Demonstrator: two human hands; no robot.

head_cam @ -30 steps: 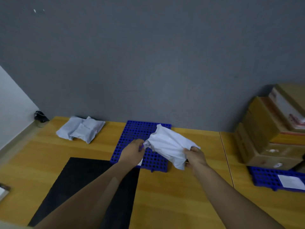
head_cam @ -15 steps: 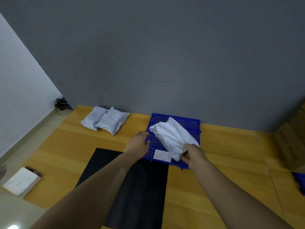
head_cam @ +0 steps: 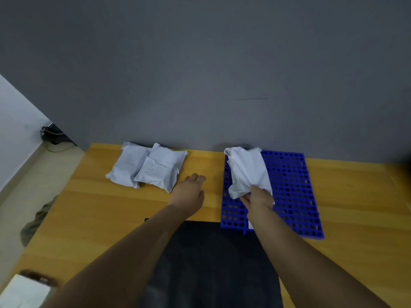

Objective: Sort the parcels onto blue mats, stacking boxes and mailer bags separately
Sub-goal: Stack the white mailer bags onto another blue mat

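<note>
A white mailer bag [head_cam: 248, 170] lies on the left part of the blue perforated mat [head_cam: 291, 192], its near end crumpled. My right hand [head_cam: 259, 197] grips that near end. My left hand [head_cam: 190, 191] hovers over the wooden table between the mat and two other white mailer bags [head_cam: 149, 168], fingers relaxed and holding nothing. Those two bags lie overlapping on the bare table near the wall.
A black mat [head_cam: 213, 263] covers the table in front of me. The grey wall [head_cam: 200, 74] rises right behind the table. A white parcel [head_cam: 24, 292] lies on the floor at the lower left, and a black device with cables [head_cam: 52, 135] sits in the corner.
The view has swung left, and the stacked boxes have left the frame. The mailer bag has come down onto the blue mat. My left hand has let go of it and moved left.
</note>
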